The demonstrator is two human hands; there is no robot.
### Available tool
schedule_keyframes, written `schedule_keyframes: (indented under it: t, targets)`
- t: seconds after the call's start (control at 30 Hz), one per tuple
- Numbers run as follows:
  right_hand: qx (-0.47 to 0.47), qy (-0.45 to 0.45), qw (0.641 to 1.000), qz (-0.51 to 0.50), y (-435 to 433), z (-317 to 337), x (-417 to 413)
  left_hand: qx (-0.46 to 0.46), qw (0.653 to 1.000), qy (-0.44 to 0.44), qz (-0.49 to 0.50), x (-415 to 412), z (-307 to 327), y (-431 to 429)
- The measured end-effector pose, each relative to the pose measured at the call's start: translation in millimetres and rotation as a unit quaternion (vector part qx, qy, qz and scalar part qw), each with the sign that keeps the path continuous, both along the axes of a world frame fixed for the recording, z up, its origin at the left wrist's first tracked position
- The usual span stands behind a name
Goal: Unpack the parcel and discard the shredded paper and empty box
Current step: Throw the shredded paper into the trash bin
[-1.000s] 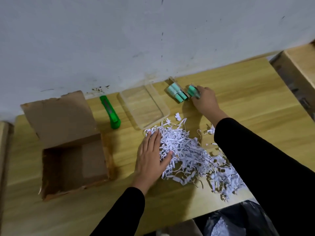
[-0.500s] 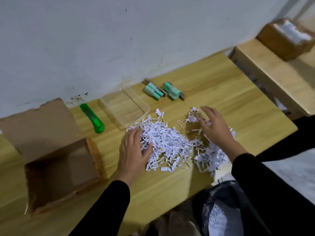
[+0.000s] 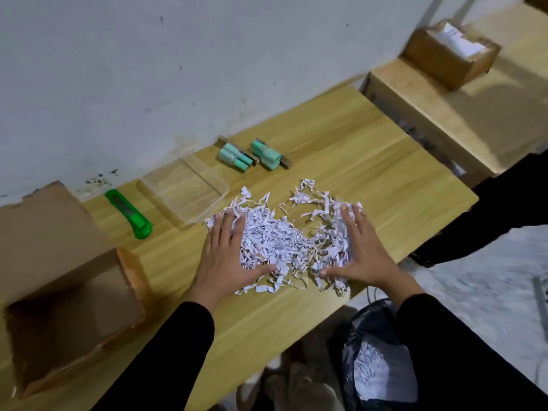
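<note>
Both hands are flat on the light wooden tabletop (image 3: 341,149), one at each side of the heap of white shredded paper (image 3: 284,241). The left hand (image 3: 228,259) presses against the heap's left flank, fingers spread and stretched toward the wall, thumb hooked in under the near side of the shreds. The right hand (image 3: 361,256) mirrors it on the right flank, fingers splayed, thumb pointing inward along the near side. Neither hand is closed on anything; the palms bracket the pile with the paper between them. The heap sits near the table's front edge, toward its right end, with a few loose strips scattered just in front of the thumbs.

At the table's left end stands the open brown cardboard box (image 3: 68,315), a flap raised at the back, its inside looking empty. Between box and paper, nearer the back edge, lies a green plastic utility knife (image 3: 130,215), and just beside it a clear shallow plastic tray (image 3: 184,192), its near corner touching the heap's edge. Along the back edge by the wall rest two bundles of mint-green cylinders (image 3: 252,157), side by side.

Below the front edge, a black plastic bag (image 3: 367,360) hangs open, white shreds visible inside. On a neighbouring wooden surface to the right sits a small brown cardboard box holding white paper (image 3: 450,51).
</note>
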State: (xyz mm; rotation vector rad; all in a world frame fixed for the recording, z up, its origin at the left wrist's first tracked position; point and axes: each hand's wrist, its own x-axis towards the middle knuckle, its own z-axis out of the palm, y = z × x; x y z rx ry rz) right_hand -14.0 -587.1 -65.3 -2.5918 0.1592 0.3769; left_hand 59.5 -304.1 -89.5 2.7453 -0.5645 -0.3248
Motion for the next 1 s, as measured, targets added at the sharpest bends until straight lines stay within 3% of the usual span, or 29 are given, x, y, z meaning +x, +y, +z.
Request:
schedule_keyframes:
  t: [0.27, 0.4, 0.5, 0.63, 0.77, 1.0]
  targets:
    - [-0.003, -0.015, 0.990, 0.142, 29, -10, 51, 0.036, 0.989, 0.003, -0.141, 26, 4, -26]
    - [-0.018, -0.023, 0.982, 0.188, 40, -9, 74, 0.020, 0.988, -0.042, -0.145, 34, -1, -32]
    - [-0.054, -0.047, 0.976, 0.207, 45, -5, 82, 0.011, 0.991, -0.027, -0.130, 31, -2, -31]
    - [-0.002, -0.024, 0.985, 0.171, 58, 1, 73, -0.013, 0.993, -0.034, -0.112, 21, -3, -29]
    - [0.037, -0.023, 0.994, 0.097, 74, 11, 55, -0.004, 0.996, 0.028, -0.086, 14, 6, -34]
    - [0.054, -0.034, 0.998, -0.017, 76, 52, 21, -0.011, 0.988, 0.054, -0.142, 4, 50, -50]
